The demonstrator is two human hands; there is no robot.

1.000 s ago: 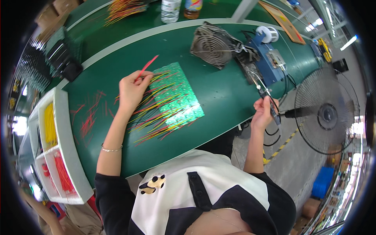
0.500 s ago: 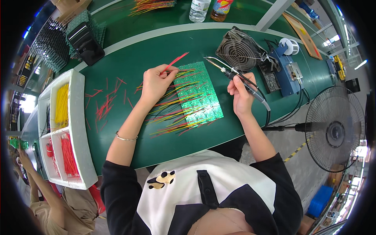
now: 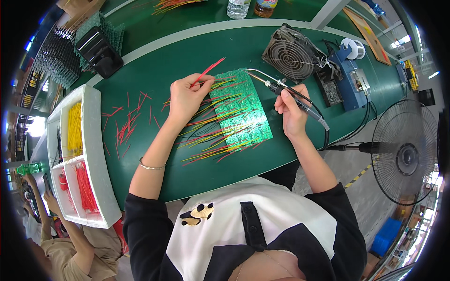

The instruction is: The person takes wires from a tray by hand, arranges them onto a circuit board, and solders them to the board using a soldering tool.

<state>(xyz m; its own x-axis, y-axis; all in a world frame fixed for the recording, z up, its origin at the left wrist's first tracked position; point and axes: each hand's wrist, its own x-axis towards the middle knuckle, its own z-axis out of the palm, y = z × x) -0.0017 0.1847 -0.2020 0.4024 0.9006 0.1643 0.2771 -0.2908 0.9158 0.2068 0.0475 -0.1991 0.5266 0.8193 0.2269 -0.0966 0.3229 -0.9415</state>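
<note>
A green circuit board (image 3: 243, 117) lies on the green table (image 3: 187, 164), with several red and yellow wires sticking out of it to the left. My left hand (image 3: 186, 96) pinches a red wire (image 3: 208, 70) at the board's upper left corner. My right hand (image 3: 291, 110) grips a black soldering iron (image 3: 286, 91), its metal tip pointing at the board's top edge.
Loose red wires (image 3: 126, 122) lie scattered left of the board. A white tray (image 3: 93, 154) with yellow and red wires stands at the left. A small grey fan (image 3: 293, 54), a blue solder station (image 3: 351, 79) and a floor fan (image 3: 405, 152) are at the right. Another person (image 3: 56, 243) sits lower left.
My right hand has brought the soldering iron from the stand at the right over to the board. My left hand has stayed on the red wire.
</note>
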